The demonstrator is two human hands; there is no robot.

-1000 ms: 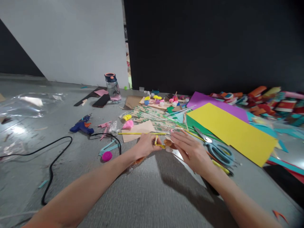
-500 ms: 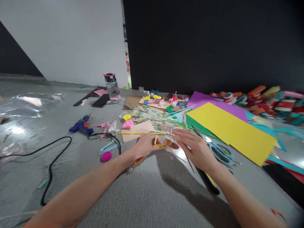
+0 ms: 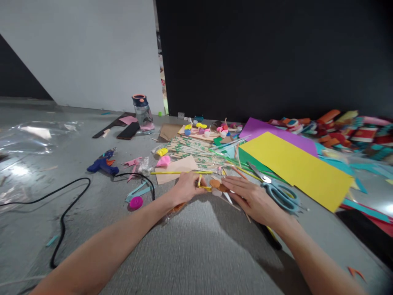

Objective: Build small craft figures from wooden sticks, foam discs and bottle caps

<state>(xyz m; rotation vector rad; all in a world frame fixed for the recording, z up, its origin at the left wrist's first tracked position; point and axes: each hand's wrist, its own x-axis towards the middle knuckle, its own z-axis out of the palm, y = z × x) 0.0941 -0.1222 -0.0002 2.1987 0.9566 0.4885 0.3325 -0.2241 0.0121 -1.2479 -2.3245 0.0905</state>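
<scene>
A bent yellow strip (image 3: 206, 189) is pinched by the left hand (image 3: 188, 188); between both hands, brown discs (image 3: 215, 183), barer moments earlier, are partly covered by the right hand (image 3: 254, 199), apparently being steadied; its fingers' grip cannot be told.

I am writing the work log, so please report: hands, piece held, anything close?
Left hand pinching yellow piece. Right hand, fingers extended, at brown discs; contact unclear. Scissors close beside right hand.

I'm looking over my grey table (image 3: 190, 250): clear plastic (image 3: 33, 139), blue glue gun (image 3: 102, 164) and magenta disc (image 3: 136, 202) lie left, a bottle (image 3: 143, 116) stands far left, an orange scrap (image 3: 355, 272) rests near right!
</scene>
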